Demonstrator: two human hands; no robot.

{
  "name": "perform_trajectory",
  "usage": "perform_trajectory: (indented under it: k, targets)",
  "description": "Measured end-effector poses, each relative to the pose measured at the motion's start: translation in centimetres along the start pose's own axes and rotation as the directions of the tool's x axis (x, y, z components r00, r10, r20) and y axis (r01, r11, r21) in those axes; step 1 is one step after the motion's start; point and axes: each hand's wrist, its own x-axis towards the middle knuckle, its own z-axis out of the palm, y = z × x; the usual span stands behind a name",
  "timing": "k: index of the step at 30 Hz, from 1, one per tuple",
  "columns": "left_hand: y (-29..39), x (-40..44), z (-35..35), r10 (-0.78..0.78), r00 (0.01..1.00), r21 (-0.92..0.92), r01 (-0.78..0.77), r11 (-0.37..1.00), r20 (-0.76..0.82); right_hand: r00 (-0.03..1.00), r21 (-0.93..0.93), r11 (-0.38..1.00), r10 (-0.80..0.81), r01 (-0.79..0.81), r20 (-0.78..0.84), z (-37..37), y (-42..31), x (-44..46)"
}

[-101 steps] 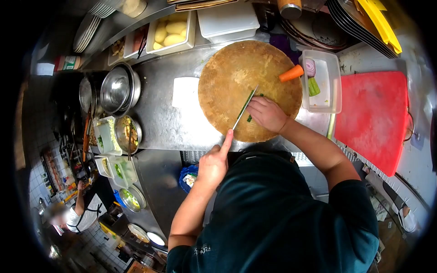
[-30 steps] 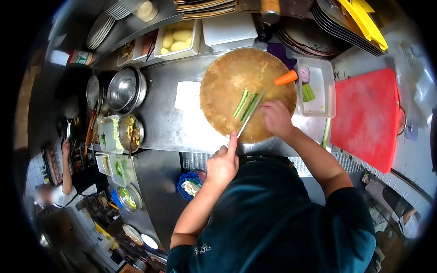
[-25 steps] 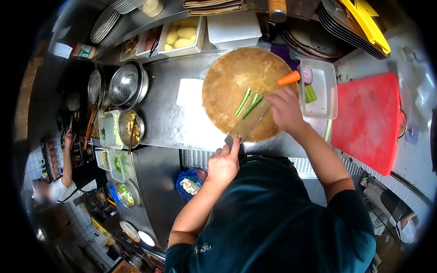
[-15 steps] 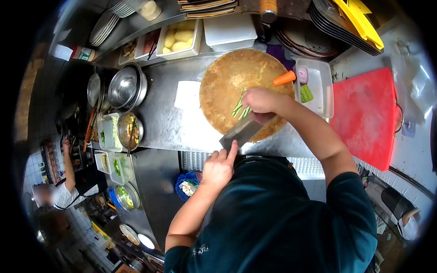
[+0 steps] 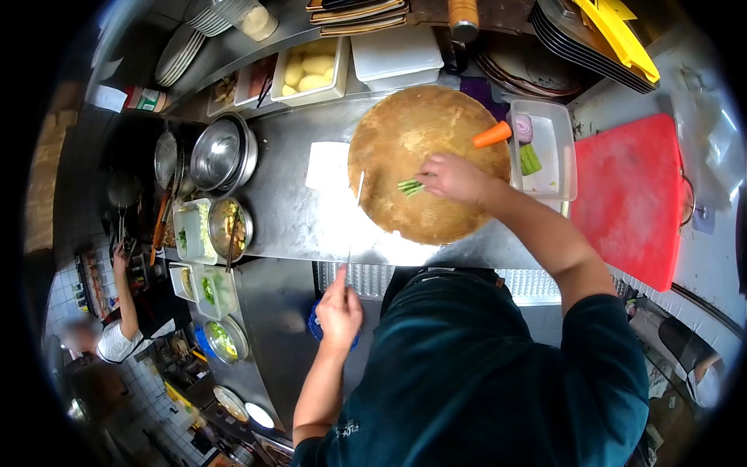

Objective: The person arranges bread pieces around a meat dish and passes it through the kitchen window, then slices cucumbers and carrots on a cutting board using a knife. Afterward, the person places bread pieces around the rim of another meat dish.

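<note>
My left hand (image 5: 338, 313) is closed round the handle of a cleaver (image 5: 360, 187), whose blade stands nearly edge-on to me at the left side of the round wooden chopping board (image 5: 405, 128). My right hand (image 5: 453, 179) is on the board, its fingers closed on a small bundle of thin green vegetable strips (image 5: 409, 187). The strips' ends stick out to the left of the fingertips, apart from the blade. An orange carrot piece (image 5: 492, 135) lies across the board's right edge.
A clear container (image 5: 554, 180) with a purple onion piece (image 5: 524, 129) and a green vegetable piece (image 5: 530, 159) adjoins the board. Beyond it lies a red cutting board (image 5: 626, 202). Steel bowls (image 5: 214, 152) stand left; peeled potatoes (image 5: 313, 74) sit behind. A co-worker (image 5: 124, 327) is at far left.
The cleaver has moved left, away from the green strips, and turned edge-on. My left hand has shifted left and down with it. My right hand stays at the strips, which are now bunched more closely.
</note>
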Motion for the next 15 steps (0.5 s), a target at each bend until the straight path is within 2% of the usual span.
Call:
perform_trajectory:
  k: [2, 4, 5, 8, 11, 15]
  targets:
    - [2.1, 1.0, 1.0, -0.147, 0.988, -0.121, 0.151, 0.981, 0.046, 0.988, -0.171, 0.983, 0.038, -0.064, -0.151, 2.4, -1.3, -0.7]
    - [3.6, 2.2, 1.9, -0.143, 0.989, -0.109, 0.148, 0.983, 0.047, 0.951, -0.147, 0.954, 0.229, -0.262, -0.209, 3.6, -3.8, -0.8]
    - [4.0, 2.7, 2.4, -0.097, 0.995, -0.050, 0.098, 0.994, 0.025, 0.917, -0.129, 0.925, 0.323, -0.358, -0.234, 3.9, -4.9, -0.8]
    - [5.2, 3.8, 2.9, -0.108, 0.989, 0.020, 0.106, 0.994, 0.106, 0.886, -0.103, 0.899, 0.393, -0.426, -0.245, 3.3, -6.5, -0.3]
    - [5.7, 3.8, 2.9, -0.092, 0.980, -0.013, 0.096, 0.995, 0.177, 0.851, 0.073, 0.908, 0.413, -0.413, -0.323, 1.5, -6.8, -1.2]
    - [5.4, 3.4, 3.7, -0.031, 0.981, -0.022, 0.036, 0.999, 0.191, 0.898, 0.122, 0.922, 0.387, -0.368, -0.210, 0.6, -5.7, -3.2]
